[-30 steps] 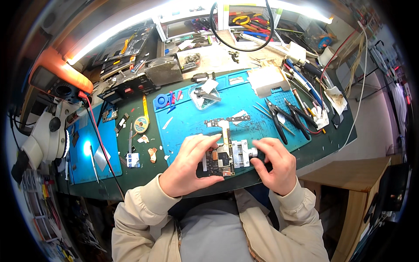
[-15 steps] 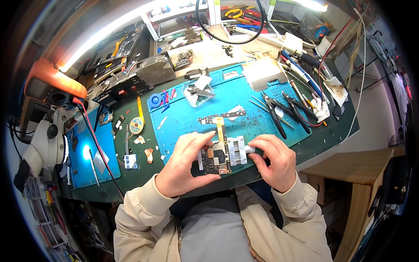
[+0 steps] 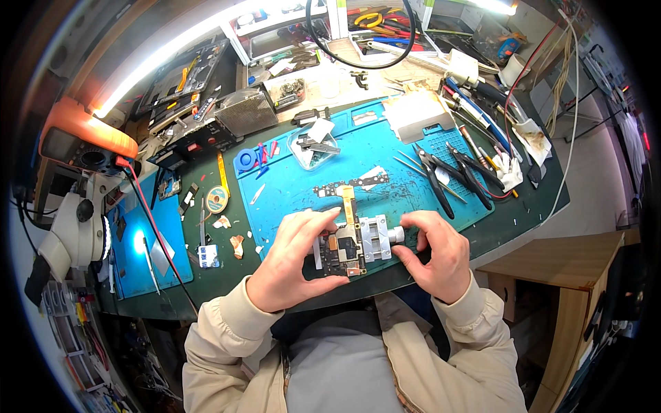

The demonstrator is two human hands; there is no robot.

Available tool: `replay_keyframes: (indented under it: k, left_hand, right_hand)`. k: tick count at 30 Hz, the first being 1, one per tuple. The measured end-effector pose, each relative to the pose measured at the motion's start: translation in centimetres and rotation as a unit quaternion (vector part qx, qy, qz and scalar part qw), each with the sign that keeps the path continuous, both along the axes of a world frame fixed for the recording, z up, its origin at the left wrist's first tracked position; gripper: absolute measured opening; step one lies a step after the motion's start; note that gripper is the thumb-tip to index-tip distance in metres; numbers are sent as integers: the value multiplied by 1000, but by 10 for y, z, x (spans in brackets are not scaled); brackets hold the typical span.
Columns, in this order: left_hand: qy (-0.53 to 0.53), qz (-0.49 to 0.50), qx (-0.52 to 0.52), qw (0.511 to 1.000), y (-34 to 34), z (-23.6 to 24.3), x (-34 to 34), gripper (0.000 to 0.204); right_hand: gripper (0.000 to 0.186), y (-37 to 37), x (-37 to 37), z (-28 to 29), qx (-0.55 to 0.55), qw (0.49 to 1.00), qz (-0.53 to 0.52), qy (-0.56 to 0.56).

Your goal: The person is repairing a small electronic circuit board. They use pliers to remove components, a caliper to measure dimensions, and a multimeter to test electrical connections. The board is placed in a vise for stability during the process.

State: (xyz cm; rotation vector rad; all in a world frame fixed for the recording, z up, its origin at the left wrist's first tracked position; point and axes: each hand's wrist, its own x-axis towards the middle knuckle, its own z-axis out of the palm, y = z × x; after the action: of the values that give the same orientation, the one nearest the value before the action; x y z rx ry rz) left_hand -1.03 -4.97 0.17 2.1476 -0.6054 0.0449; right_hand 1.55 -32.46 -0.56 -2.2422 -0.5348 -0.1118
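Observation:
A dark circuit board (image 3: 346,242) with a yellow flex cable (image 3: 349,205) sits in a silver metal clamp fixture (image 3: 375,238) near the bench's front edge. My left hand (image 3: 288,258) grips the board and the fixture's left end between thumb and fingers. At the right end of the fixture is a round silver knob (image 3: 396,235). My right hand (image 3: 439,255) is beside this knob, thumb and forefinger spread above and below it, seemingly clear of it. A narrow dark board strip (image 3: 351,184) lies just beyond, by the end of the flex cable.
The blue work mat (image 3: 275,199) bears a clear tub (image 3: 313,148) of small parts. Black-handled pliers (image 3: 435,182) and tweezers (image 3: 416,167) lie to the right. An orange multimeter (image 3: 89,138), a tape roll (image 3: 217,199) and a microscope (image 3: 76,237) stand left.
My right hand has loosened from the knob; its thumb and forefinger have spread apart and shifted slightly right. My left hand keeps its grip.

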Motion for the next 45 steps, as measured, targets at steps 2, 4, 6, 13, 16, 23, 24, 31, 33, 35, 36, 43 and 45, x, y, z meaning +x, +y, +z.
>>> replay_keyframes:
  k: [2,4,6,13,16,23,24,31,33,35,36,43,45]
  left_hand:
    - [-2,1,0,1000,0,-1,0,97]
    - [-1,0,-2,1000,0,0,0,97]
    - [2,1,-2,1000,0,0,0,97]
    - [3,4,0,1000,1,1,-1,98]
    - [-4,5,-2,1000,1,0,-1,98]
    - [10,-13,-13,1000,3,-3,-3,97]
    - [5,-15,-19,1000,2,-3,-3,97]
    - [-5,-13,-43,999,1,-9,-3,98]
    - [-21,-5,-48,999,1,-11,-3,95]
    - [-24,-1,-49,998,0,-11,-4,93]
    - [-20,-2,-46,999,1,-10,-3,93]
    - [-16,-8,-45,999,2,-8,-3,96]
    - [-12,-8,-44,999,2,-8,-3,98]
  right_hand:
    - [31,4,0,7,0,1000,-5,1]
    - [30,3,2,-2,-9,998,6,-57]
    - [29,2,3,-6,-11,997,12,-81]
    - [31,2,3,-6,-7,997,13,-72]
    - [33,4,2,-2,-19,997,15,-73]
    - [33,7,2,-2,-31,997,14,-66]
    - [33,7,2,-1,-31,997,16,-66]
    - [31,7,3,-5,-28,997,27,-65]
    - [31,6,3,-4,-35,997,31,-69]
    - [31,7,3,-5,-27,997,32,-63]
    - [31,8,3,-5,-23,997,31,-61]
    - [32,8,4,-5,-27,997,34,-65]
    - [32,7,3,-5,-27,997,33,-60]
